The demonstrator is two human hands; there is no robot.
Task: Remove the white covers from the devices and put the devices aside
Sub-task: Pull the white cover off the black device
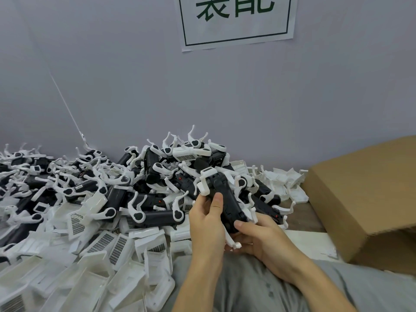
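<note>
Head view: the left hand [208,218] and the right hand [258,235] together grasp one black device [227,203] above the person's lap, thumbs pressed on its body; a white cover [206,181] sits on its far end. Behind lies a heap of devices [139,176], with loose white covers [94,255] nearer left. A cardboard box [364,194] stands at right, a paper sign [236,21] on the wall.

Pale grey wall [135,75]; paper sign [236,21]; cardboard box [364,199] right.
</note>
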